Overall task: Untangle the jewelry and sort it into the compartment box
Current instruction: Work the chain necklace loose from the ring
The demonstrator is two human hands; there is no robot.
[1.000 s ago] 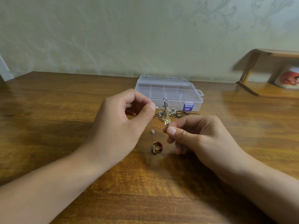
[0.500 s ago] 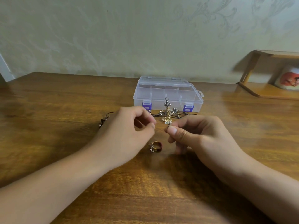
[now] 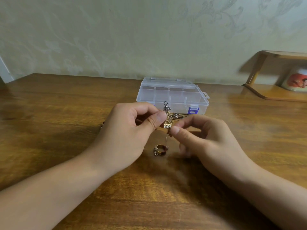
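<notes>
Gold and silver bits are dangling together in a little tangled cluster [image 3: 168, 117] that's being held up over the middle of the desk [image 3: 49, 113], just in front of the clear plastic compartment box [image 3: 172, 95]. Left hand [image 3: 131, 130] is pinching the cluster from its left side, thumb and forefinger closing on it near the top of the gold part, other fingers curling in behind. Right hand [image 3: 204, 138] is pinching the lower end of it between thumb and forefinger, right under the row of tiny pearl-looking beads, and a thin chain [image 3: 166, 138] is hanging down from that pinch toward the desk. A silver loop is sticking up at the top of the cluster, overlapping the box's front wall from this angle. The box is sitting toward the far edge of the desk with its lid closed and purple latches [image 3: 192, 110] facing the person. A gold and dark red ring [image 3: 160, 150] is lying on the desk between the two wrists, under the hanging chain; can't tell if the chain is actually touching it. Some dark cord [image 3: 183, 116] is lying just behind the right hand's fingers, by the box front. Wooden shelf [image 3: 272, 92] is sitting at the far right corner.
</notes>
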